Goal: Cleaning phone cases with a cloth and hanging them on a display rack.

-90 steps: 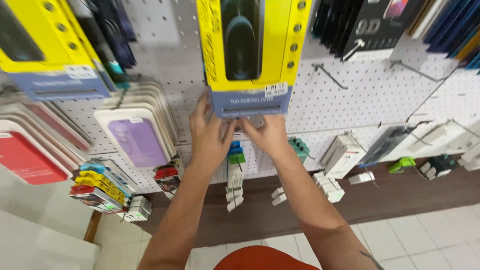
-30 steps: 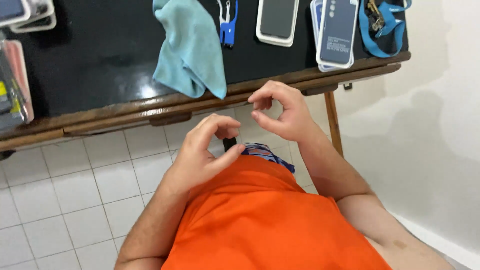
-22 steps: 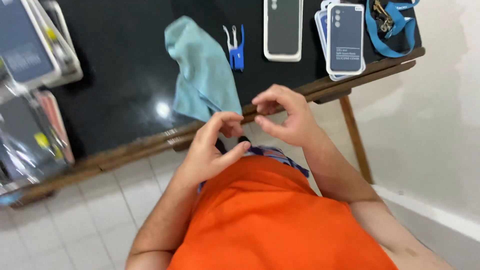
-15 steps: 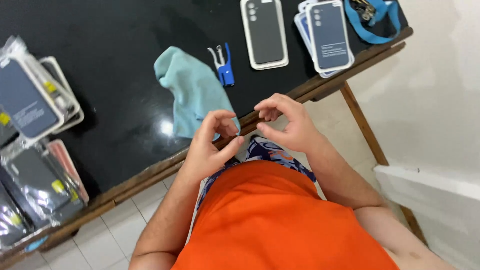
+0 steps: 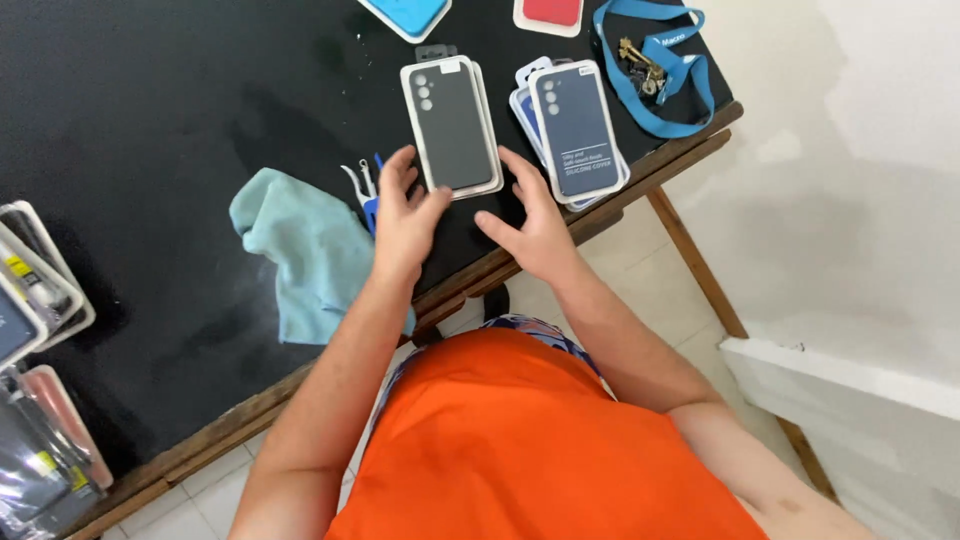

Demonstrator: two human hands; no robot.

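Head view: left hand (image 5: 403,222) and right hand (image 5: 532,228), both spread wide, touch opposite sides of the boxed black phone case (image 5: 451,127) lying just beyond them

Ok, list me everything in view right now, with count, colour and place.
table: one, black top with wood edge, upper left
dark grey phone case: one, in white packaging, between the hands
navy phone cases: a small stack, right of the grey one
cloth: one, teal, left of the left hand
lanyard with keys: one, blue, top right
packaged cases: several, left edge
left hand: touching the grey case
right hand: open, beside it
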